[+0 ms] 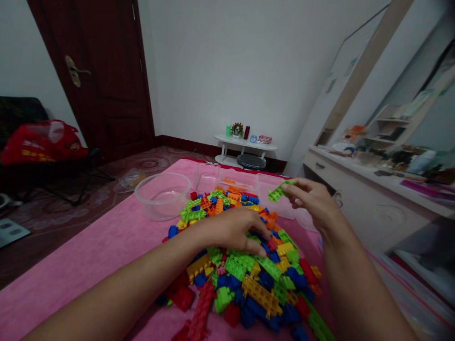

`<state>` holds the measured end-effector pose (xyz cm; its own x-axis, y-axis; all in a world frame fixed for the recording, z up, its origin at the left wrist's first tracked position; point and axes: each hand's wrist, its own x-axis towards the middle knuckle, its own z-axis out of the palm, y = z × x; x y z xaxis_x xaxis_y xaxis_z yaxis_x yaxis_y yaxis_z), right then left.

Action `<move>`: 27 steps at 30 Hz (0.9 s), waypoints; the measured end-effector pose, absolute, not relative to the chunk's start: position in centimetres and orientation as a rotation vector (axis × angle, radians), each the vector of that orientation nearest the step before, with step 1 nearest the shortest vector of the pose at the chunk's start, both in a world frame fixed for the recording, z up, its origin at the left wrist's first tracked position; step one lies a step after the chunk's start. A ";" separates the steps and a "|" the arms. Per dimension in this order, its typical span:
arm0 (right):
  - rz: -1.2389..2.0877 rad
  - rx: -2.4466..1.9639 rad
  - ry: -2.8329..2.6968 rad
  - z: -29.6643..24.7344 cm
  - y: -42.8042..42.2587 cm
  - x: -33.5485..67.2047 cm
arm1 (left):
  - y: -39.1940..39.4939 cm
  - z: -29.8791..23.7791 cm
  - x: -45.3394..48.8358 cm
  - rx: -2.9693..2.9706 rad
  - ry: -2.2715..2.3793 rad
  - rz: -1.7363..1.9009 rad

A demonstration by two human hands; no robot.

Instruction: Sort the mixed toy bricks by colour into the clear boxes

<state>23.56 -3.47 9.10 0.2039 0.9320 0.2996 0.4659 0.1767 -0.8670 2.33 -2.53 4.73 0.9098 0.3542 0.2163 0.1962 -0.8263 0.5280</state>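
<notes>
Fingers and thumb of my right hand (307, 196) pinch a light-green plastic building brick (276, 193), raised above the far right side of the table. Below it to the left, my left hand (240, 229) reaches down into a heap of mixed building bricks (241, 263). Its thumb and fingers are bent and apart, touching the heap, and I see nothing held between them. Red, blue, green, yellow and orange pieces make up the heap. Near the left hand lie a long yellow brick (262, 296) and a red brick strip (201, 310). My left forearm hides part of the pile.
A round clear tub (163, 182) stands left of the heap. Behind are clear rectangular boxes, one the middle box (245, 177) with orange pieces inside. Pink cloth (106, 246) covers the table. A cluttered dresser (355, 170) is at right, a low white shelf (245, 142) by the wall.
</notes>
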 end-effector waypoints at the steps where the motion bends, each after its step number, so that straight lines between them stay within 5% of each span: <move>1: 0.563 -1.452 -1.415 9.2 -3.6 23.5 | -3.4 4.6 2.8 2.658 0.342 0.406; 7: 0.585 -1.528 -1.422 8.7 -3.4 22.3 | -5.3 3.5 4.2 2.926 0.525 0.344; 15: 0.781 -1.329 -1.238 7.4 -2.6 22.2 | 0.4 4.2 2.2 1.987 0.874 0.818; 21: 1.327 -1.201 -1.307 6.7 -3.1 20.2 | 1.1 3.8 2.0 1.529 0.703 0.779; 27: 1.383 -1.113 -1.308 6.1 -3.1 19.7 | 1.2 3.6 2.1 1.426 0.723 0.777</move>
